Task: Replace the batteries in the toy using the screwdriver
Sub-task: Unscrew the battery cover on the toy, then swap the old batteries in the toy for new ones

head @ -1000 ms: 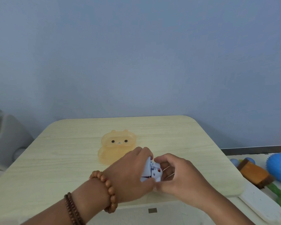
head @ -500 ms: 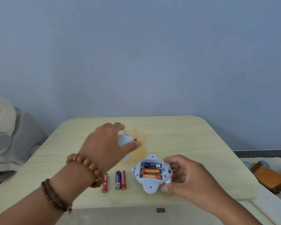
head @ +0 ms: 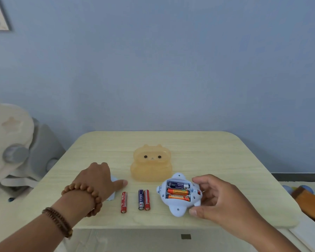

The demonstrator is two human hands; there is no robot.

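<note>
A pale blue toy [head: 178, 206] lies upside down on the wooden table [head: 216, 157], its battery bay open with three batteries [head: 178, 191] inside. My right hand [head: 216, 197] grips the toy's right side. Left of the toy lie three loose batteries: a single red one [head: 123, 202], then a blue one [head: 141, 199] touching another red one [head: 147, 199]. My left hand [head: 98, 180] rests palm down over the pale blue battery cover [head: 111, 196], which shows only at its edges under the fingers. No screwdriver is in view.
An orange translucent bear-shaped box [head: 151, 163] stands behind the batteries. A grey and white seat [head: 16, 148] is off the table's left. Toys, including a brown block [head: 309, 202], lie on the floor at the right.
The toy went from held up between both hands to lying open on the table. My left hand carried the cover leftward and lowered it onto the table beside the loose batteries.
</note>
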